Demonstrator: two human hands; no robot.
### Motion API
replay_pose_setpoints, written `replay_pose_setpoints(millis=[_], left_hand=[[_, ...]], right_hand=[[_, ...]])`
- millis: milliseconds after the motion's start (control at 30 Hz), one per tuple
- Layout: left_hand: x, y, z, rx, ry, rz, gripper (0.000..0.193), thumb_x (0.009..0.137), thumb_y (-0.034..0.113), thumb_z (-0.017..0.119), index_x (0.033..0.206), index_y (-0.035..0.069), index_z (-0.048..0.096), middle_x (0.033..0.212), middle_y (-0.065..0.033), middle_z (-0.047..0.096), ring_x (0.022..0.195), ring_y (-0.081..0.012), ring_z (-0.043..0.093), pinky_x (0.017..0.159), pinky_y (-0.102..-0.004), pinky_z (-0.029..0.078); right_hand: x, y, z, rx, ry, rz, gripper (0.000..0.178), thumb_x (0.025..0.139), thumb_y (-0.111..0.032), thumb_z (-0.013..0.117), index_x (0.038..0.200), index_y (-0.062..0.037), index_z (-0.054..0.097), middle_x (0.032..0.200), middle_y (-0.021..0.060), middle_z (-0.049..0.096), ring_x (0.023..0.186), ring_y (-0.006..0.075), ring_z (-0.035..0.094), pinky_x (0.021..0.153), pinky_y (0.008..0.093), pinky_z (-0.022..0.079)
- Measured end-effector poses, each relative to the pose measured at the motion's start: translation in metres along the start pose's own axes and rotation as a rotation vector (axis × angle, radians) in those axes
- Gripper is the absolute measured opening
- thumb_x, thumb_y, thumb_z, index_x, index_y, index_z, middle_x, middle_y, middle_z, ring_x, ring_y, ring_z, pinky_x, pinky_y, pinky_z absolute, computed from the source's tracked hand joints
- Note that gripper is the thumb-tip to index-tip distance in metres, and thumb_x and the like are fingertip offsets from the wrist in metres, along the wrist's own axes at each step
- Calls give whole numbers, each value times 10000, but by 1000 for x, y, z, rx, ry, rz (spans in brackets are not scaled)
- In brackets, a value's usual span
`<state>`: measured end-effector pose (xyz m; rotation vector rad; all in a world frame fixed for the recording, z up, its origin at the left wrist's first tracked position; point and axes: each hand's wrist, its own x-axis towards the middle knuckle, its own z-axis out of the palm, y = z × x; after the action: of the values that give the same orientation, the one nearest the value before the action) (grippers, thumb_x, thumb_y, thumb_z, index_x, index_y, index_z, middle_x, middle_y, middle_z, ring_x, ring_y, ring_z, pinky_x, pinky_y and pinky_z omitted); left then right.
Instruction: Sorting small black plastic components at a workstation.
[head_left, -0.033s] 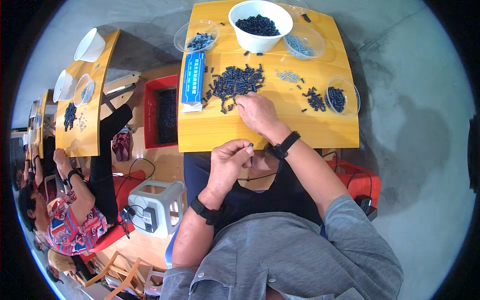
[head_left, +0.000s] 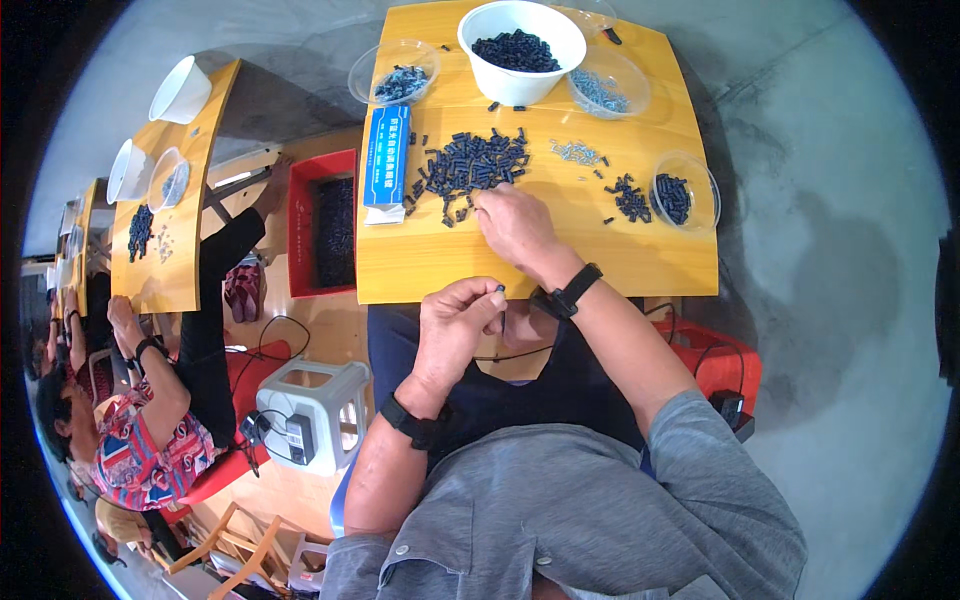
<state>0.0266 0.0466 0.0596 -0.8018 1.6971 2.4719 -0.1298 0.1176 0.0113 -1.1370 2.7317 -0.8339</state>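
My left hand [head_left: 455, 330] is at the table's near edge, its thumb and forefinger closed on a small dark cylindrical piece [head_left: 501, 289]. Only the tip of that piece shows. At the near right border of a heap of small black plastic pieces [head_left: 475, 163], my right hand [head_left: 515, 225] rests with its fingers curled and pressed together. Its fingertips are partly hidden, and I cannot make out what is in them. To the left of the heap lies a blue and white box [head_left: 387, 160]. Small silvery pieces [head_left: 577, 153] are scattered beyond my right hand.
A white bowl of black pieces [head_left: 568, 45] stands at the back. Clear tubs [head_left: 430, 60] [head_left: 640, 95] [head_left: 712, 205] hold small parts, beside a little black pile [head_left: 630, 200]. A red crate [head_left: 305, 270] and grey stool [head_left: 330, 455] are left. Another person [head_left: 150, 430] sits at a neighbouring table.
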Motion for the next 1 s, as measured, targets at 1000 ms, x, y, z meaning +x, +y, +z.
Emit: replay_pose_setpoints(millis=[1000], left_hand=[[-14,32,2,-90,56,198,117,870,42,629,971,-6,662,758,-15,638,620,-57,569,537,-177,415]], right_hand=[[-58,-61,-97,1140,-70,187,61,868,0,588,894,33,632,729,35,613,614,76,603,534,212,507]])
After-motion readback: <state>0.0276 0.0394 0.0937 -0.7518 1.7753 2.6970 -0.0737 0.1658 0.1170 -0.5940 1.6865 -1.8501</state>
